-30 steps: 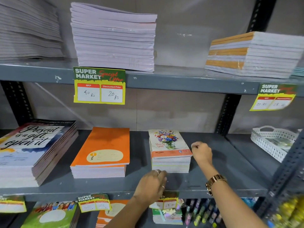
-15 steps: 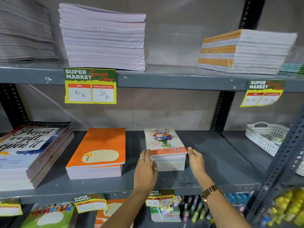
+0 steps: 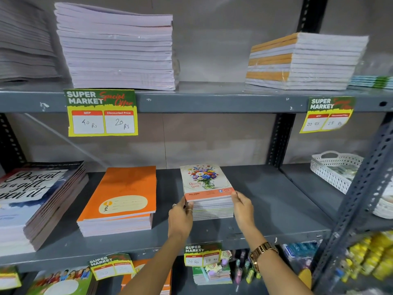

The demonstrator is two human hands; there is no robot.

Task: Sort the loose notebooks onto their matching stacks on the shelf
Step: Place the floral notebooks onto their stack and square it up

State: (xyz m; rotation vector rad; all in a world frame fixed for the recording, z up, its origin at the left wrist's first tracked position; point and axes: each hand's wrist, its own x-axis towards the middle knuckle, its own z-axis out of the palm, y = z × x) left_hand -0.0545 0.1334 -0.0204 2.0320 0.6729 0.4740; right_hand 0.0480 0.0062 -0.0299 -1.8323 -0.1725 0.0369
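A stack of flower-cover notebooks [image 3: 205, 182] stands in the middle of the grey middle shelf [image 3: 270, 201]. My left hand [image 3: 180, 218] presses against the stack's front left corner, fingers curled on its side. My right hand [image 3: 242, 206] holds the front right corner, fingertips on the top notebook's edge. To the left lies a stack of orange notebooks [image 3: 123, 194], and further left a taller stack with "Present is a gift" covers [image 3: 32, 196].
The upper shelf carries tall white-edged stacks [image 3: 117, 50] and an orange-banded stack [image 3: 304, 60]. Price tags [image 3: 102, 112] hang from shelf edges. A white perforated basket [image 3: 333, 169] sits at right behind a slotted post [image 3: 359, 199]. Pens and more notebooks fill the shelf below.
My left hand rose from the shelf's front edge to the stack's left side. My right hand opened from a fist and settled on the stack's right corner. The view shifted closer.
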